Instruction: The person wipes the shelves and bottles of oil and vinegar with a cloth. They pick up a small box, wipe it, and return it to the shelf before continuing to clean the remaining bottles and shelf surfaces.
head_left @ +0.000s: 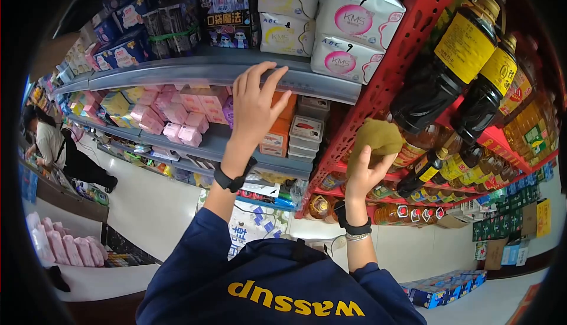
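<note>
My left hand (257, 103) is raised with fingers spread at the grey front edge (207, 75) of a shelf; the fingertips appear to rest on that strip, and nothing is in the hand. An olive-green cloth (379, 137) is in my right hand (369, 177), thumb and fingers closed around its lower part. The cloth is bunched up beside a red perforated shelf upright (390, 44). White packs with pink circles (354, 15) stand on the shelf above my left hand. Orange boxes (279, 133) sit on the level below, partly behind that hand.
Large dark bottles with yellow labels (466, 44) and oil bottles (525, 127) fill the red shelves at right. Small pink packs (183, 127) line the lower grey shelf. A person (53, 148) stands at far left. Blue boxes (446, 288) lie on the floor at lower right.
</note>
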The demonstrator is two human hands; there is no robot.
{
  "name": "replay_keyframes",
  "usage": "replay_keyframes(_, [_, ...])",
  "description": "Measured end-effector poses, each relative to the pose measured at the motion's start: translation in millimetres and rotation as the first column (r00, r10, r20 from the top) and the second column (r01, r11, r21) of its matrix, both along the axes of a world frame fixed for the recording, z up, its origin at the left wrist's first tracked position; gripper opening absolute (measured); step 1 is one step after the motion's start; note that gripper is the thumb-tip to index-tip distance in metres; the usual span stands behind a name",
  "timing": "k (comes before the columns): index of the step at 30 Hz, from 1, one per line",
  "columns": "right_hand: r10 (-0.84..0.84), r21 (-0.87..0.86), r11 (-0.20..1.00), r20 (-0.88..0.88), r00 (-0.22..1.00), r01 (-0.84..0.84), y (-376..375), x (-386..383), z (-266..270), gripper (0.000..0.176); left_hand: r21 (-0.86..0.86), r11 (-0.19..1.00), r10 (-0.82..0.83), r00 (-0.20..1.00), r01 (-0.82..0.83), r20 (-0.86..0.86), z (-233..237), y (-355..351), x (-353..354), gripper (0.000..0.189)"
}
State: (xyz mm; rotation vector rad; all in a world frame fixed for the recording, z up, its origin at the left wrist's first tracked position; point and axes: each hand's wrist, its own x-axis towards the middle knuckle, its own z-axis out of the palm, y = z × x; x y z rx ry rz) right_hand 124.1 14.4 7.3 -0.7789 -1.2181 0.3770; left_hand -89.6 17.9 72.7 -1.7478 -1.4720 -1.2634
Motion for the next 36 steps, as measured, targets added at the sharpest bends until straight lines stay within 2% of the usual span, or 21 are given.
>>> replay_keyframes(2, [0.004,-0.028,1.000,0.016,1.000,-0.003,3,3,-1,0.050,0.026,0.999,0.031,0.990,-0.028,-0.140,2,2,-7,0.039])
replay_keyframes(4, [-0.050,-0.009,0.999,0.184,0.982,0.053,8,5,1,0.052,0.023,0.999,0.036,0.989,-0.033,-0.144,2,3,-8,0.039])
replay_keyframes(6, [-0.028,0.017,1.000,0.178,0.984,0.025,9,0,8,0.049,0.033,0.999,0.006,0.994,-0.002,-0.106,1,5,-8,0.038])
replay_keyframes(8, [0.037,0.077,0.995,0.285,0.958,-0.061,9,-7,22,0.040,0.035,0.999,0.014,0.995,-0.010,-0.096,-1,6,-7,0.037])
replay_keyframes(9, [0.014,0.140,0.988,0.351,0.936,-0.067,11,-12,29,0.031,0.042,0.999,0.015,0.996,-0.012,-0.087,-1,7,-6,0.035])
replay_keyframes(10, [-0.044,0.170,0.985,0.422,0.905,-0.031,13,-19,34,0.025,0.042,0.999,0.015,0.996,-0.011,-0.087,0,7,-6,0.035])
replay_keyframes(14, [-0.023,0.144,0.987,0.574,0.819,-0.073,18,-53,68,0.027,0.001,1.000,0.007,0.998,-0.007,-0.055,4,6,-4,0.037])
replay_keyframes(19, [-0.090,0.098,0.995,0.804,0.588,0.019,21,-97,99,0.027,-0.069,0.997,0.018,1.000,-0.019,-0.008,4,5,-2,0.042])
replay_keyframes(20, [-0.087,0.092,0.996,0.804,0.589,0.022,25,-97,98,0.027,-0.086,0.996,0.014,1.000,-0.013,0.013,5,5,-3,0.042])
replay_keyframes(23, [-0.233,0.213,0.972,0.847,0.478,0.098,31,-91,99,0.027,-0.110,0.994,-0.002,0.999,0.006,0.036,8,5,-3,0.042])
replay_keyframes(24, [-0.233,0.212,0.972,0.849,0.475,0.098,32,-86,102,0.027,-0.114,0.993,-0.011,0.999,0.016,0.043,8,5,-3,0.042])
replay_keyframes(27, [-0.274,0.242,0.961,0.890,0.364,0.131,36,-75,108,0.031,-0.074,0.997,-0.016,1.000,0.018,0.027,7,6,-2,0.039])
replay_keyframes(31, [-0.281,0.252,0.960,0.882,0.378,0.125,40,-59,109,0.026,-0.068,0.997,-0.030,0.999,0.033,0.045,5,8,-3,0.035])
replay_keyframes(36, [-0.296,0.244,0.953,0.877,0.378,0.180,42,-30,106,0.029,-0.073,0.997,-0.019,1.000,0.020,0.025,6,7,-3,0.034])
